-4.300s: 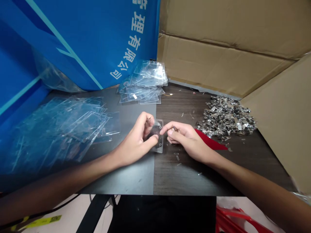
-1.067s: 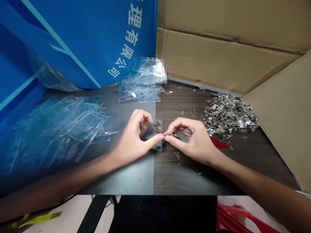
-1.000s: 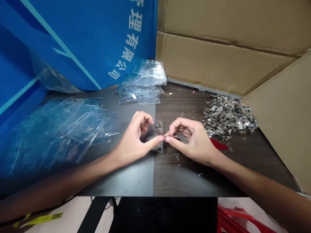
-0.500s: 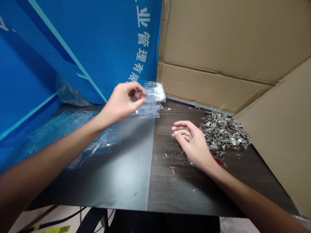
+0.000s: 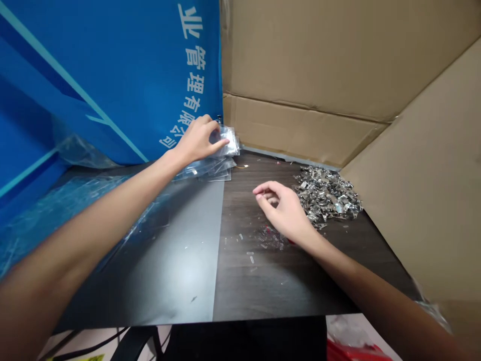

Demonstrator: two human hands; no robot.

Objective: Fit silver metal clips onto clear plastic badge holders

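My left hand (image 5: 199,139) reaches to the back of the table, over a stack of small clear plastic bags (image 5: 232,142). Its thumb and fingers are apart, with the bags' near edge beside and beneath them. My right hand (image 5: 283,208) hovers over the dark wood tabletop, thumb and index fingertips brought together. Whatever may be between those tips is too small to make out. Just behind it lies a heap of metal clips (image 5: 326,195). Tiny clear plastic pieces (image 5: 274,239) are scattered on the table below the right hand.
Larger clear plastic sheets or bags (image 5: 75,200) spread over the left side of the table, partly behind my left forearm. A blue printed banner (image 5: 124,65) stands at the left and back. Cardboard walls (image 5: 308,60) close off the back and right. A chair armrest (image 5: 137,343) is below.
My left hand has moved onto the back stack of bags. The right hand stays near the clips, its thumb and index tips closer together. The whole view has shifted a little.
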